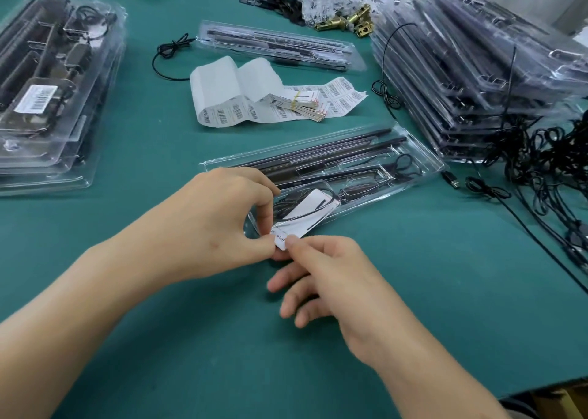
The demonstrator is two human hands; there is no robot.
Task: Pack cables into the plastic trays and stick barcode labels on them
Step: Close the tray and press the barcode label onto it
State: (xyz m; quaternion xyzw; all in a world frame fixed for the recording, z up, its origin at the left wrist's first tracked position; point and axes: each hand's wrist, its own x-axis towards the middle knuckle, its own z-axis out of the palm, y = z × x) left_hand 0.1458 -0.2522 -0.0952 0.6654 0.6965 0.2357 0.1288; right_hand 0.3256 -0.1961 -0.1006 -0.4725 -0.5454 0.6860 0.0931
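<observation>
On the green bench, both hands pinch a white barcode label at the near end of a clear plastic tray. The left hand and the right hand each hold it between thumb and forefinger, other fingers loosely curled. The label's far end seems to lie on the tray.
</observation>
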